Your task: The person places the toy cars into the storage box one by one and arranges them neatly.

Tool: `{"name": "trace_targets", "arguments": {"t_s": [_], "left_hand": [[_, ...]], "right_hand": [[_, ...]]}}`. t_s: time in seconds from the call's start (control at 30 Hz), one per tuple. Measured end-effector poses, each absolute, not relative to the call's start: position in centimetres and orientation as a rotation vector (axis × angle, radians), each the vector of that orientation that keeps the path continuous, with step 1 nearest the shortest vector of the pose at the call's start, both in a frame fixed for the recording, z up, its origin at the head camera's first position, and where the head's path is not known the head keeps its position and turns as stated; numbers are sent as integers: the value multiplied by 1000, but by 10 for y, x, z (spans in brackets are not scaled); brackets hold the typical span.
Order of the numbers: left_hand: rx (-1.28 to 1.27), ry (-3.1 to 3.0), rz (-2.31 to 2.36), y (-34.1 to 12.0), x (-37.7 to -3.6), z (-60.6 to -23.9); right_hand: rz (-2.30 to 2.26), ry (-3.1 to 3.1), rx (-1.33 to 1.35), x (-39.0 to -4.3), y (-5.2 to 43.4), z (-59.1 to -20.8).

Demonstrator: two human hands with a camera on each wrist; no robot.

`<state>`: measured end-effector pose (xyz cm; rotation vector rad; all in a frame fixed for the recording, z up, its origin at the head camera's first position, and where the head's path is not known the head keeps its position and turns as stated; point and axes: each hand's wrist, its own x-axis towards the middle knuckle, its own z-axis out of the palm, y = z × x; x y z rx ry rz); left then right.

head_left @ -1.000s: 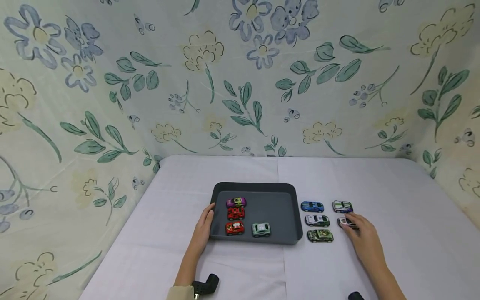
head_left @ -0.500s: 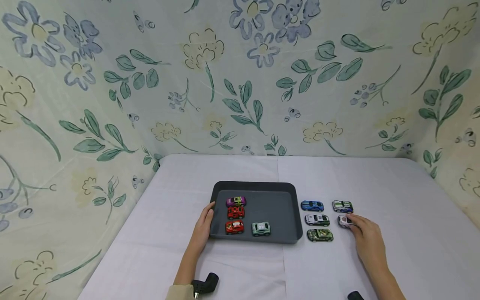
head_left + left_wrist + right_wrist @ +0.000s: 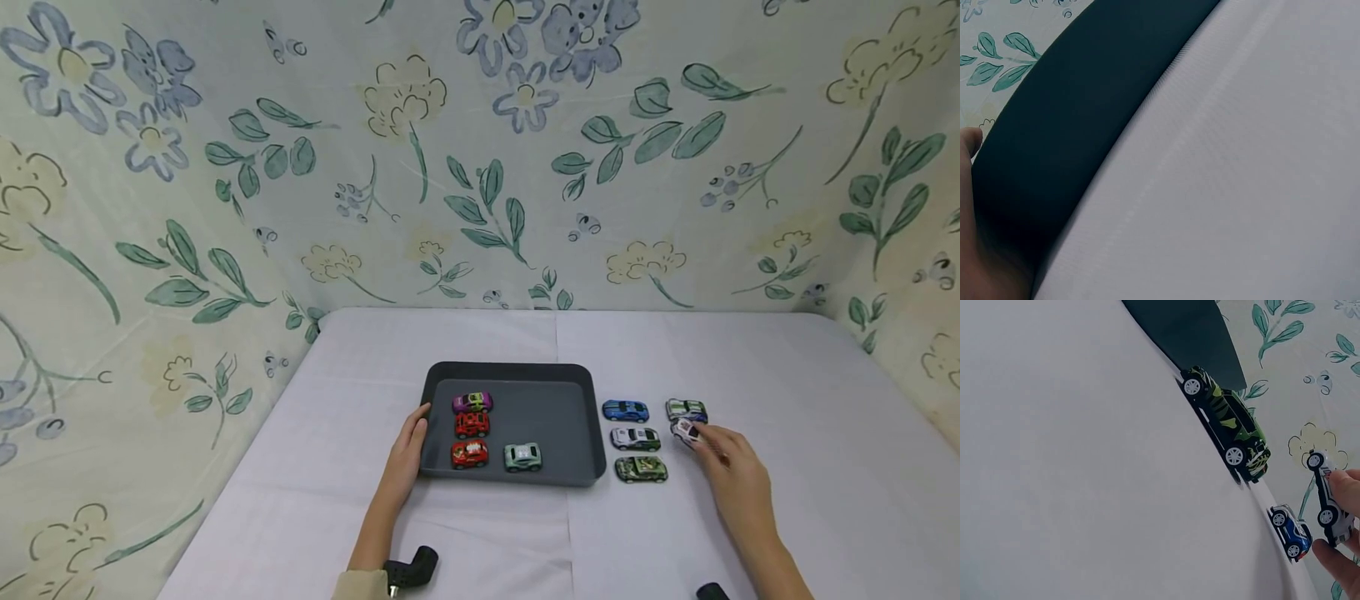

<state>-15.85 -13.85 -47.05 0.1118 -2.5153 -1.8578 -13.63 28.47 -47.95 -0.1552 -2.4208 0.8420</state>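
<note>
In the head view my right hand (image 3: 735, 479) pinches a small white toy car (image 3: 686, 431) by its right end, between thumb and fingers. The right wrist view shows this white car (image 3: 1330, 499) raised off the tablecloth and tilted. My left hand (image 3: 408, 446) grips the left rim of the dark grey tray (image 3: 562, 472); in the left wrist view a digit reaches over the tray wall (image 3: 1072, 112), and other fingers are hidden. Inside the tray are a purple toy car (image 3: 472, 403), two red toy cars (image 3: 470, 454) and a pale green toy car (image 3: 522, 457).
Right of the tray stand a blue toy car (image 3: 625, 411), a white-and-green toy car (image 3: 635, 439) and a camouflage-green toy car (image 3: 641, 469) in a column. Just behind the held car is another white-and-green toy car (image 3: 686, 410). Floral cloth (image 3: 487, 208) hangs behind the table.
My right hand has lifted the white toy car off the tablecloth and turned it slightly, closer to the car behind it. The left hand and the tray have stayed put.
</note>
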Motion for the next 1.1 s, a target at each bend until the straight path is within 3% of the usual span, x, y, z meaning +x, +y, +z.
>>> {"name": "trace_targets", "arguments": {"t_s": [0.2,0.47,0.77,1.1], "left_hand": [[116,-2527,-1833,-132,-148,-449],[116,-2527,-1831,-130,-146,-448],[100,-2534,-1799,-141,-165,-481],[130,-2513,-1785,-140,-164,-481]], "right_hand": [[1015,-2359,-126,-135,275,-473],[1163,-2342,29,-127,245,-462],[1299,-2367,87,-121,215,-456],[1445,-2381,233,-125,178,-456]]}}
